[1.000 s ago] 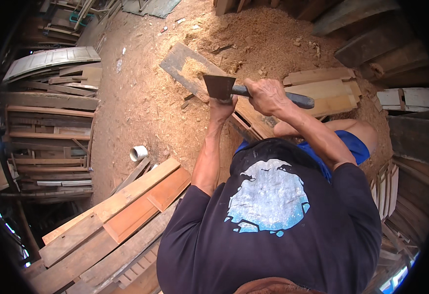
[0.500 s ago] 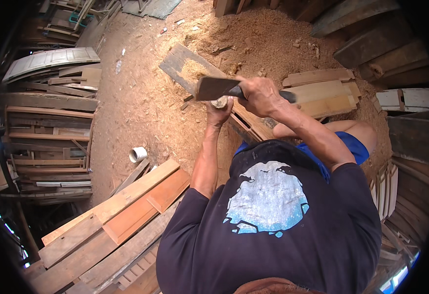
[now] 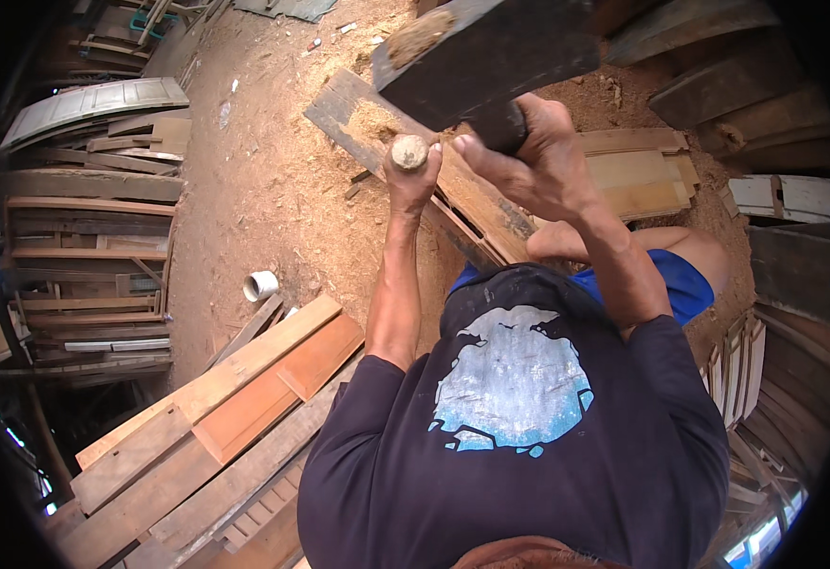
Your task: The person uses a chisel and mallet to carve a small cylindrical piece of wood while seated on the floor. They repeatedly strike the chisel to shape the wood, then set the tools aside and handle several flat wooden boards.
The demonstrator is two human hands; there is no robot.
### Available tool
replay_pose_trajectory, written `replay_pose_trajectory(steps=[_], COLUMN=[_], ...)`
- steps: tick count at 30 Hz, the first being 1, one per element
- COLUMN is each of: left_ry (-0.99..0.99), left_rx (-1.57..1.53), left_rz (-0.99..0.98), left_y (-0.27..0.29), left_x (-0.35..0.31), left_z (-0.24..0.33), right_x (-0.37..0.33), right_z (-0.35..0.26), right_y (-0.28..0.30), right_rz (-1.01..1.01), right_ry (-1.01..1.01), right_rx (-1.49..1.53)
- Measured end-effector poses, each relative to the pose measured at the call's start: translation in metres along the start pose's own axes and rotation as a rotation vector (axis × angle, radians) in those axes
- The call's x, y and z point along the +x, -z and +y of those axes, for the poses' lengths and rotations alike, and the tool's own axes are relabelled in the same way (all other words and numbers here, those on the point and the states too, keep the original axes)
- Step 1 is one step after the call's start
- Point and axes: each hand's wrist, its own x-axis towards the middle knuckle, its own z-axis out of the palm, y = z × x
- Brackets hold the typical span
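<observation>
My left hand (image 3: 413, 185) is closed round an upright chisel (image 3: 409, 152); its pale, battered round butt shows above the fist, and its blade is hidden below. It stands over a long wooden plank (image 3: 500, 218) that slants between my legs, with narrow dark slots cut along it. My right hand (image 3: 548, 156) grips a heavy dark wooden mallet (image 3: 491, 66) by its handle. The mallet's block head is raised above and to the right of the chisel, apart from it, with one worn end face.
Sawdust and shavings (image 3: 363, 123) cover the plank's far end and the ground. Boards (image 3: 638, 180) lie flat to the right. More boards (image 3: 235, 408) are stacked at the near left, a white cup-like container (image 3: 260, 284) lies beyond them, and timber piles (image 3: 92, 228) line the left side.
The mallet has risen from the chisel's butt, up and to the right, nearer the camera. My left hand still holds the chisel, with its butt now fully exposed.
</observation>
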Motion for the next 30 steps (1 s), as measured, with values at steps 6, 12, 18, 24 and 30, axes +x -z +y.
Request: replay_pose_trajectory(steps=[6,12,18,24,30], left_ry=[0.154,0.225,0.162,-0.029,-0.029], left_rx=[0.038,0.053,0.094,0.091,0.196], left_rz=[-0.112,-0.138,-0.109,-0.162,-0.161], left_y=[-0.008,-0.010,-0.016,-0.028,-0.023], left_x=[0.008,0.004,-0.004,-0.011,-0.032], left_z=[-0.019,-0.030,-0.011,0.005,0.001], right_x=[-0.010,-0.010,-0.006,-0.032,-0.021], right_z=[-0.010,-0.018,-0.013,0.086,0.048], right_y=[0.022,0.038,0.036,0.001,0.005], right_rz=[0.131,0.242,0.244,-0.240,-0.205], right_ry=[-0.038,-0.005,-0.054,-0.237,-0.191], right_rx=[0.075,0.063,-0.015,-0.749,-0.603])
